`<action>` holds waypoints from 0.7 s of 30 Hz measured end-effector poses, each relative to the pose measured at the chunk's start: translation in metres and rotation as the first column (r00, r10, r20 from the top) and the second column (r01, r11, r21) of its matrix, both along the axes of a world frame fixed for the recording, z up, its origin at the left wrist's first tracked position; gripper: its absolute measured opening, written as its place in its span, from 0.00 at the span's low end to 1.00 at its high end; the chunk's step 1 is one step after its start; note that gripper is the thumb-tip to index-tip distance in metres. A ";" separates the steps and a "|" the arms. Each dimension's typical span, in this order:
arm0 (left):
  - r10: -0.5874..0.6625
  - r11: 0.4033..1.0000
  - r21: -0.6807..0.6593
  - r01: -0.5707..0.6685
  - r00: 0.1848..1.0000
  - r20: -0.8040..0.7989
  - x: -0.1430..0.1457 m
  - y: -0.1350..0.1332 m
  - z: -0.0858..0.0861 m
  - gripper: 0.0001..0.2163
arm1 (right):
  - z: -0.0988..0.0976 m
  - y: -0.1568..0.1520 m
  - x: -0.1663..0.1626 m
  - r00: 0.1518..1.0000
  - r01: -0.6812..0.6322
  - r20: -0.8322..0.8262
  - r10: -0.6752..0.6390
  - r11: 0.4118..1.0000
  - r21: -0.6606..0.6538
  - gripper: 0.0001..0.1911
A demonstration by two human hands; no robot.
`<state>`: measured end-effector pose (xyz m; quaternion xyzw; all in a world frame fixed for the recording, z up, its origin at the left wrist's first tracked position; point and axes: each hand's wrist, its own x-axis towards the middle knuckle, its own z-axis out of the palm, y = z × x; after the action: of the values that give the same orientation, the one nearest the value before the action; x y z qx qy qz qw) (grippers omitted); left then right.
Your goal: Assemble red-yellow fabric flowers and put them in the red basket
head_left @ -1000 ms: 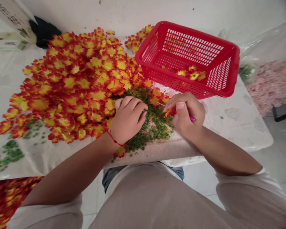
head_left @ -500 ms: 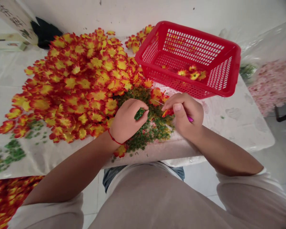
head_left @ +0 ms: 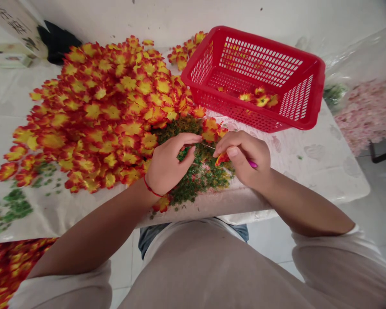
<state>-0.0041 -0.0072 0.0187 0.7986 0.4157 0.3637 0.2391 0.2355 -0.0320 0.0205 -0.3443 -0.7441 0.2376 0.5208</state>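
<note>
My left hand [head_left: 169,163] is closed in a pinch on a small green piece over the pile of green bits [head_left: 199,174] at the table's near edge. My right hand [head_left: 244,156] is closed on a thin pink-handled needle tool [head_left: 209,146] with an orange-red fabric flower [head_left: 221,158] threaded on it. The tool's metal tip points left and meets my left fingertips. A large heap of orange and yellow fabric flowers [head_left: 99,111] covers the table to the left.
A red plastic basket [head_left: 309,73] with a few flowers in it stands at the back right. A white cloth covers the table [head_left: 324,163]. Pink flowers [head_left: 366,111] lie in a plastic bag on the right. A box [head_left: 9,25] sits far left.
My left hand picked a green piece out of the pile and brought it up to the tool's tip. My right hand shifted slightly left and down with the tool.
</note>
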 end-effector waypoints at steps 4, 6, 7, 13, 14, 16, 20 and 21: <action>0.017 0.999 0.035 -0.015 0.999 -0.047 -0.001 0.001 0.000 0.10 | 0.000 0.000 0.000 1.000 0.009 0.022 -0.009 1.000 0.002 0.15; 0.025 0.999 0.035 -0.024 0.998 -0.049 -0.001 0.002 0.000 0.09 | 0.000 0.000 0.000 1.000 0.009 0.027 -0.009 1.000 -0.001 0.14; 0.027 0.999 0.035 -0.025 0.999 -0.042 -0.001 0.002 0.000 0.08 | 0.000 0.000 0.000 1.000 0.009 0.030 -0.009 1.000 0.002 0.14; 0.030 0.999 0.023 -0.029 0.999 -0.030 -0.003 0.003 0.000 0.10 | 0.001 -0.001 0.000 0.999 0.011 0.046 -0.011 1.000 -0.001 0.14; 0.033 0.999 0.018 -0.032 0.999 -0.033 -0.003 0.003 0.000 0.10 | 0.001 -0.001 0.000 0.999 0.013 0.051 -0.013 1.000 -0.003 0.14; 0.039 0.999 0.016 -0.039 0.999 -0.035 -0.002 0.003 -0.001 0.10 | 0.001 -0.001 0.000 0.998 0.018 0.058 -0.017 1.000 -0.002 0.14; 0.056 0.998 0.008 -0.056 0.998 -0.006 -0.001 0.003 -0.001 0.07 | 0.002 -0.001 0.000 0.998 0.013 0.062 -0.014 1.000 0.005 0.14; 0.065 0.998 0.000 -0.065 0.998 0.001 -0.001 0.003 0.000 0.05 | 0.002 -0.001 0.000 0.998 0.010 0.061 -0.011 1.000 0.008 0.14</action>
<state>-0.0054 -0.0042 0.0186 0.7844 0.4413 0.3716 0.2276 0.2352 -0.0327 0.0229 -0.3534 -0.7589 0.2215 0.5002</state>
